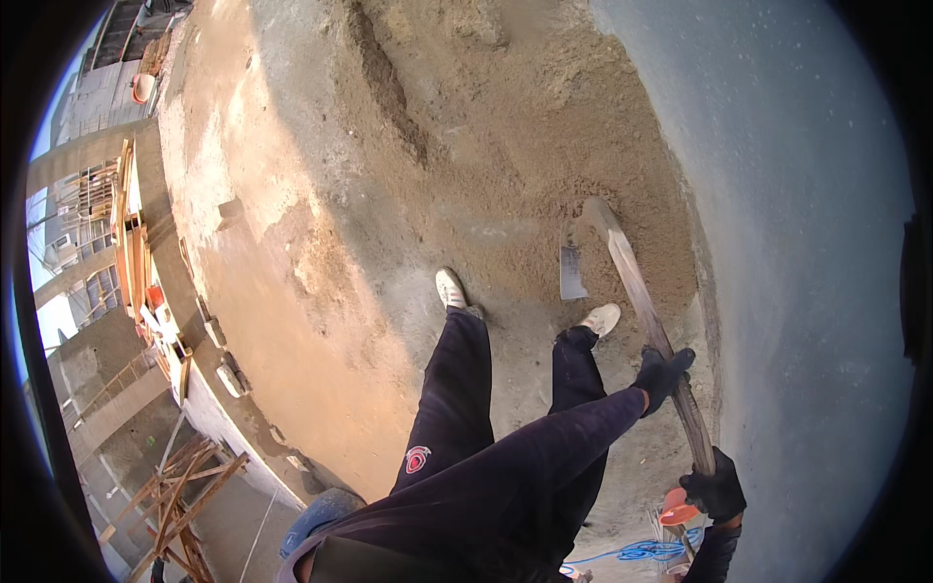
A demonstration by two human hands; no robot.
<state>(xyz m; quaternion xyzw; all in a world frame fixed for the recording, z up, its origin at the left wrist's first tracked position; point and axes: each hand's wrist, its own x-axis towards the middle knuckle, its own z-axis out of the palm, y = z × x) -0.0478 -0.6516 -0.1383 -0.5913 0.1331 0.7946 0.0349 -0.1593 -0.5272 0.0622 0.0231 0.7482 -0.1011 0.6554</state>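
Note:
Both my hands wear black gloves and grip the long, worn wooden handle of a hoe [643, 291]. My left hand [666, 377] is wrapped round the handle partway along, its arm crossing over in front of my legs. My right hand [716, 486] is closed round the handle's near end. At the far end the metal hoe blade [571, 272] bends back toward my feet. It rests at a patch of loose brown sand [627, 185], and part of the blade's top is hard to make out against it.
A smooth grey wall [797, 243] runs along the right. My shoes [603, 319] stand on dusty ground near the blade. Behind my right hand lie an orange object [677, 507] and a coiled blue hose or rope [651, 550]. Wooden trestles [175, 496] and stacked timber [131, 243] stand left.

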